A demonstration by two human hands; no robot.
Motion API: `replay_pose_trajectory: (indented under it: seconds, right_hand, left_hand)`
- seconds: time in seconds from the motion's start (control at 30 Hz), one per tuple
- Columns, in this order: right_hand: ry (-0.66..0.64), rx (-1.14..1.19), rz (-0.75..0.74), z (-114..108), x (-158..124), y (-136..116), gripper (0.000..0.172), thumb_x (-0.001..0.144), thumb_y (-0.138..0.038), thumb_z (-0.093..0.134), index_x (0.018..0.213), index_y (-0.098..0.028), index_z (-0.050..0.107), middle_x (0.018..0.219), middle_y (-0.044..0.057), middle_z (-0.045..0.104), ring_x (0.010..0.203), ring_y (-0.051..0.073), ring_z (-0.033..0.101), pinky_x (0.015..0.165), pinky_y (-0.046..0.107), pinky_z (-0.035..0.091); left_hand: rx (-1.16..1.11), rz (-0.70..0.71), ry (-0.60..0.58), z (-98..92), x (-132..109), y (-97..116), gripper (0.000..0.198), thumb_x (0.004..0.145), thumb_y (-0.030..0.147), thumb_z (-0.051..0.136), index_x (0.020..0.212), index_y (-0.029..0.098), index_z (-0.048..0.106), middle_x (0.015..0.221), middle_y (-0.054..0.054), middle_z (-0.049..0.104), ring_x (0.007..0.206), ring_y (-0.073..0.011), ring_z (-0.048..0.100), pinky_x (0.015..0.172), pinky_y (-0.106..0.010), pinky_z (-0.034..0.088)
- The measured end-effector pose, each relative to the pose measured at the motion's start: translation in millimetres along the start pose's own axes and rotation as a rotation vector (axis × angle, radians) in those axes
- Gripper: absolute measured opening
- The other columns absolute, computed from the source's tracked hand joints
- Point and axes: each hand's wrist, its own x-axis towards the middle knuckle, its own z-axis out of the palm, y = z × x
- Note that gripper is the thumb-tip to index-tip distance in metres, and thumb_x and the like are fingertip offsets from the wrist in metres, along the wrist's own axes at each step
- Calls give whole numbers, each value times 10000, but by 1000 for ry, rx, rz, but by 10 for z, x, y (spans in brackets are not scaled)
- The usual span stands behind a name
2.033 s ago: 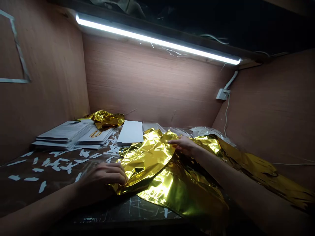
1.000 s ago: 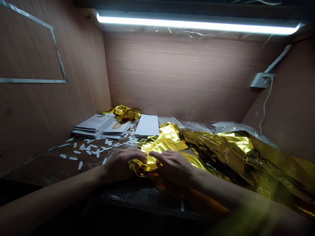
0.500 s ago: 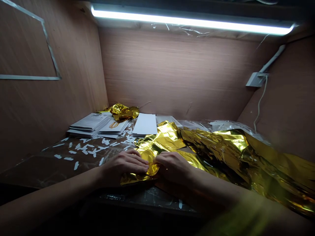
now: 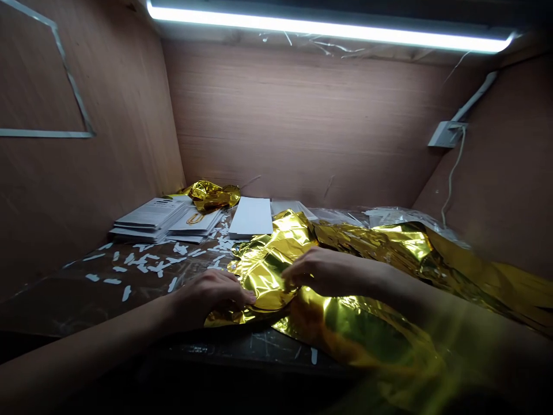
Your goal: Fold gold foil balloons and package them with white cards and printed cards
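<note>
A flat, shiny gold foil balloon [image 4: 265,279] lies crumpled at the front of the table. At its left edge, my left hand [image 4: 216,295] is closed with the thumb over the foil; the other fingertips are partly hidden. My right hand [image 4: 317,270] pinches the foil right of the middle, fingers bent downward. Below the right forearm, a loose gold foil part [image 4: 367,331] spreads over the table's front edge. More gold foil balloons [image 4: 401,245] lie in a heap to the right, partly behind the right arm.
Stacks of printed white cards [image 4: 149,214] stand back left, beside a paper clip picture on another stack [image 4: 196,219]. A white box [image 4: 251,216] and crumpled gold foil [image 4: 211,195] are at the back. White paper scraps [image 4: 149,262] litter the left. Wooden walls [image 4: 302,127] enclose the table.
My right hand has moved up and to the right, away from my left hand. The foil between them now lies more spread out, and a foil part shows below the right forearm.
</note>
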Motion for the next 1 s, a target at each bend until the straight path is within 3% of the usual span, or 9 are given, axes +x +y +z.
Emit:
replay_pose_trajectory:
  seconds: [0.1,0.23,0.4,0.53,0.6,0.67,0.8,0.87,1.0]
  right_hand:
    - [114,-15,34,223,83,176,285,991,-115,517,1118,-196,759,977,69,725,783,144,623,745,266,460]
    - [101,-24,77,460,109,345,314,1034,-267,519,1268,-221,723,1017,85,664,810,163,610,766,286,483]
    - [48,18,78,499,61,406,487,1023,-387,554,1462,-180,589,1061,118,628,998,227,607,939,363,494]
    - [49,8,28,492,60,411,536,1004,-421,576,1465,-149,583,978,117,633,993,249,596,913,373,495]
    - [64,6,30,498,64,410,522,997,-431,585,1435,-150,614,991,123,631,955,241,597,889,365,493]
    - [73,9,46,506,65,408,516,993,-443,589,1416,-152,634,1006,127,624,909,226,596,856,349,491]
    - [91,13,74,510,56,404,475,973,-462,611,1353,-186,682,976,105,609,825,208,575,771,327,470]
    - [98,18,84,507,51,404,423,960,-461,623,1274,-195,720,952,91,600,793,203,562,735,322,453]
    - [119,48,130,526,43,434,438,915,-489,667,1204,-162,697,947,76,595,757,192,549,683,309,435]
  left_hand:
    - [2,-35,-5,20,-30,-59,216,986,301,622,1113,175,744,962,-157,801,854,-257,782,804,-338,620]
    - [-10,-9,-2,50,-31,-121,196,1002,293,599,992,196,769,991,-151,807,887,-257,786,810,-329,619]
    - [-15,4,-27,48,39,-108,261,1031,259,547,1177,218,759,1078,-132,801,1111,-271,742,1029,-394,554]
    - [-60,3,-194,9,143,-119,362,1039,266,534,1374,242,670,1321,-135,704,1310,-285,618,1154,-474,451]
    - [-114,3,-274,0,209,-97,366,1042,293,529,1374,237,671,1340,-142,691,1330,-290,600,1162,-486,438]
    - [-167,-28,-280,3,284,-35,331,1018,308,579,1304,212,714,1281,-152,725,1286,-294,638,1143,-474,462]
    - [-232,-275,-237,-16,489,79,191,968,285,654,1074,165,757,1077,-138,794,1050,-256,749,950,-369,592]
    - [-208,-438,-263,-62,628,37,235,975,356,632,1032,149,730,1026,-121,779,954,-239,740,825,-325,604]
    - [-96,-741,-405,-144,935,-221,455,946,571,590,820,137,640,702,-18,618,609,-149,562,525,-239,437]
